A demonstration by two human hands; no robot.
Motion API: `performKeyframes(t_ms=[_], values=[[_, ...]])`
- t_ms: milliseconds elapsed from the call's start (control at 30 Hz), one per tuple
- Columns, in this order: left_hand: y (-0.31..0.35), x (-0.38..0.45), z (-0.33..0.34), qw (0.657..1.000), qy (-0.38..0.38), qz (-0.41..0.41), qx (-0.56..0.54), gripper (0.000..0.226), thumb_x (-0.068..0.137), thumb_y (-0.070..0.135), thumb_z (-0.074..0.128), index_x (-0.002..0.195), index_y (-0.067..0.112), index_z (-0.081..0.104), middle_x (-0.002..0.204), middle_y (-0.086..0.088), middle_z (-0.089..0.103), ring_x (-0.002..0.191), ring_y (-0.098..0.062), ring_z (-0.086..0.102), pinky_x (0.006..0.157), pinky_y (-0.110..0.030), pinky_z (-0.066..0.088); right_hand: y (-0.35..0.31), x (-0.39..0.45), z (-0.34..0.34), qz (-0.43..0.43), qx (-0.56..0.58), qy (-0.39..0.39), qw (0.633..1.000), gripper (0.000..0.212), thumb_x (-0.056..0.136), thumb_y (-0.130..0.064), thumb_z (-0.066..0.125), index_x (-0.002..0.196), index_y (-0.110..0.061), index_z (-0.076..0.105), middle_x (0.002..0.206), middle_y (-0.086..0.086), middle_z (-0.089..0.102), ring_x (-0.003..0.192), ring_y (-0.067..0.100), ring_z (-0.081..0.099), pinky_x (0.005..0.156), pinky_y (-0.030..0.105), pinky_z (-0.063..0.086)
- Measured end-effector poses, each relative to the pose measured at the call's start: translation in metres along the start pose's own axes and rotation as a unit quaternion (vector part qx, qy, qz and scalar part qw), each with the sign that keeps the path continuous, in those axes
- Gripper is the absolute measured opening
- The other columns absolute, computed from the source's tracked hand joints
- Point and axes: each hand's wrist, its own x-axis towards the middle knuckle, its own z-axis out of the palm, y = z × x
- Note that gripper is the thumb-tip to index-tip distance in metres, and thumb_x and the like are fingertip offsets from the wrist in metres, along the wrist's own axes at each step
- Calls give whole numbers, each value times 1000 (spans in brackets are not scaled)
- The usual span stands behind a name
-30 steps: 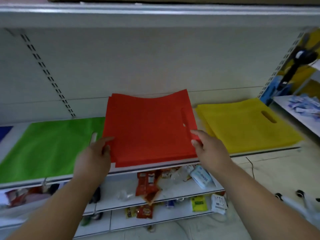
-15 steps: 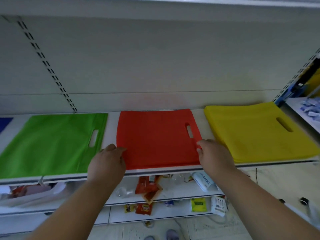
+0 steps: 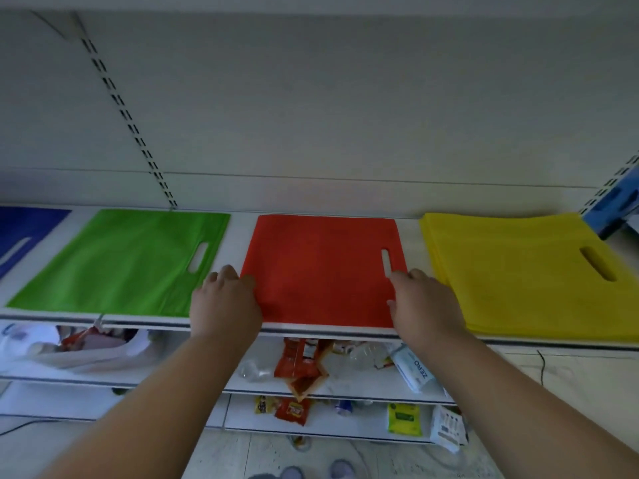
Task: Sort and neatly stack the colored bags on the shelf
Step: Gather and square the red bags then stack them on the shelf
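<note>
My left hand (image 3: 224, 302) covers the red bag's (image 3: 321, 271) near-left corner; the blue bag (image 3: 24, 229) is cut off at the frame's left edge.

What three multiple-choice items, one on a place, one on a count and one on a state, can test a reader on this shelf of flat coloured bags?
1. Which lies directly right of the flat red fabric bag stack?
A. flat green fabric bag
B. flat yellow fabric bag stack
C. blue bag

2. How many bag colours show on the white shelf?
A. two
B. three
C. four

3. How does the red stack lie?
A. flat
B. lifted
C. rolled

Answers: 1 B, the flat yellow fabric bag stack is its right neighbour; 2 C, blue, green, red, yellow; 3 A, it lies flat while the left hand and right hand touch its sides.
</note>
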Motion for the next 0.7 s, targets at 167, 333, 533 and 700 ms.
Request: performKeyframes(t_ms=[167, 333, 533, 700], values=[[-27, -21, -7, 995, 41, -12, -91, 29, 87, 32, 60, 113, 24, 65, 102, -2, 62, 91, -26, 59, 76, -34, 49, -50, 4, -24, -71, 43, 48, 995, 31, 86, -34, 64, 110, -15, 60, 108, 10, 59, 92, 33, 61, 79, 41, 50], [-105, -50, -19, 989, 63, -89, -105, 37, 86, 36, 61, 121, 23, 64, 99, -5, 67, 92, -30, 61, 76, -37, 52, -154, 9, -57, -167, 88, 83, 978, 47, 87, -42, 60, 127, -19, 52, 115, 6, 53, 104, 30, 56, 87, 39, 45], [-266, -113, -30, 970, 99, -195, -103, 29, 78, 38, 54, 101, 25, 65, 89, -4, 62, 83, -32, 61, 68, -39, 52, -344, -2, -70, -303, 128, 97, 939, 56, 81, -43, 64, 127, -13, 55, 112, 13, 57, 97, 35, 58, 81, 43, 51], [-418, -180, -51, 959, 115, -244, -82, 39, 90, 38, 58, 128, 31, 58, 116, 5, 59, 104, -20, 59, 79, -33, 48, -515, -35, -83, -398, 165, 101, 897, 59, 86, -48, 60, 135, -17, 49, 118, 8, 54, 105, 29, 54, 86, 43, 48]])
